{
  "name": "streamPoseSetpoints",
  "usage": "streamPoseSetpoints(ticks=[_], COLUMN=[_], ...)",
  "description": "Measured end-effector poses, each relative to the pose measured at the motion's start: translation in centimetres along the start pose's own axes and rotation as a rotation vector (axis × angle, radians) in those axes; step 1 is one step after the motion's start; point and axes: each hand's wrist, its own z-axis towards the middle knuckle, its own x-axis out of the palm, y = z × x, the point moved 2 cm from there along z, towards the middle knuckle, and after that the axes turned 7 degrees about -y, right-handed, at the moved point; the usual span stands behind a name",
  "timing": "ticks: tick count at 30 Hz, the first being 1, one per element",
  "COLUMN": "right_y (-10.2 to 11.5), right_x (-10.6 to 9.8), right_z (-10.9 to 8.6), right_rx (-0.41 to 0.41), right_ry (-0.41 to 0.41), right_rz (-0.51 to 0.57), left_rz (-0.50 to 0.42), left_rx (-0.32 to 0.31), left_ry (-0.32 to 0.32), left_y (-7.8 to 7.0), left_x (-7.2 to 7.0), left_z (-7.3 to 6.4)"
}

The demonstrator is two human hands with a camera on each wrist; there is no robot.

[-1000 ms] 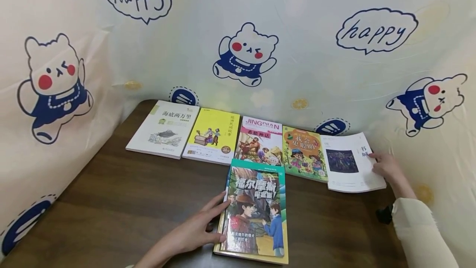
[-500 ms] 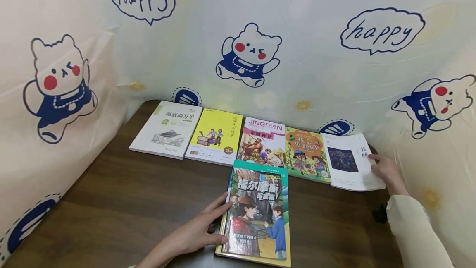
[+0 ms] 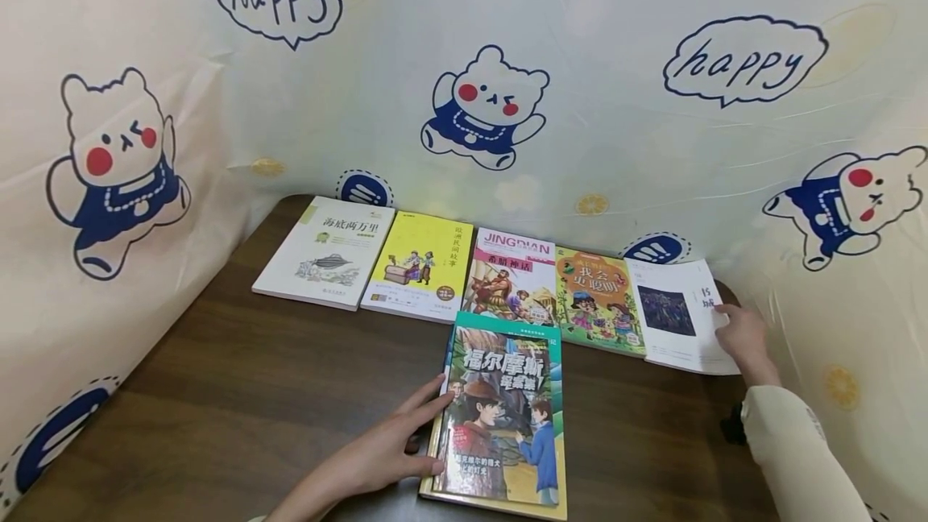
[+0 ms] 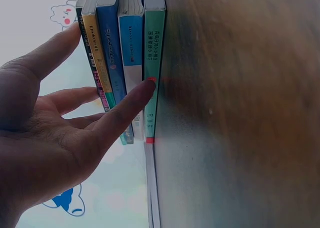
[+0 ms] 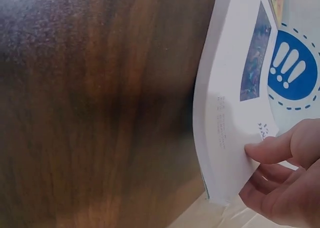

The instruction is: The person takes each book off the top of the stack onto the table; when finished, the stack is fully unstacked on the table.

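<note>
My right hand [image 3: 745, 341] pinches the right edge of a white paperback book [image 3: 677, 346] at the right end of a row. In the right wrist view its thumb lies on the cover and the other fingers go under the edge; the white book's edge bends upward there. My left hand [image 3: 373, 451] rests against the left side of a stack of books [image 3: 500, 417], topped by a book with a detective cover. The left wrist view shows its fairly straight fingers touching the spines, including a green bottom book [image 4: 154, 47].
Left of the white book, the row runs through an orange-green book [image 3: 600, 304], a pink book [image 3: 511, 276], a yellow book [image 3: 416, 264] and a white-green book [image 3: 326, 252]. All lie on the brown wooden table [image 3: 290, 393]. A printed curtain [image 3: 594, 127] hangs close behind.
My right hand has shifted slightly down and left along the white book's edge, which now looks a little bent. The left hand stays against the stack. The head view has swung slightly.
</note>
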Motion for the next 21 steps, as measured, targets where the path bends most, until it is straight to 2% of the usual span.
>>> streamPoseSetpoints(ticks=[6,12,15,21], right_y=[-0.2,-0.1,0.8,3.5], right_x=[0.6,1.4,1.4,1.1], right_z=[-1.1,-1.4,-0.9,-0.6], right_rx=[0.036,0.146,0.161,0.105], right_ry=[0.025,0.092,0.077,-0.003], right_rz=[-0.017,-0.05,-0.051,-0.033], left_rz=[-0.019,-0.024,-0.016,-0.019], left_rx=[0.011,0.018,0.013,0.013], left_ry=[0.002,0.003,0.004,0.007], left_y=[0.0,0.0,0.0,0.1], left_x=[0.1,0.2,0.1,0.0], left_z=[-0.1,-0.1,-0.1,-0.1])
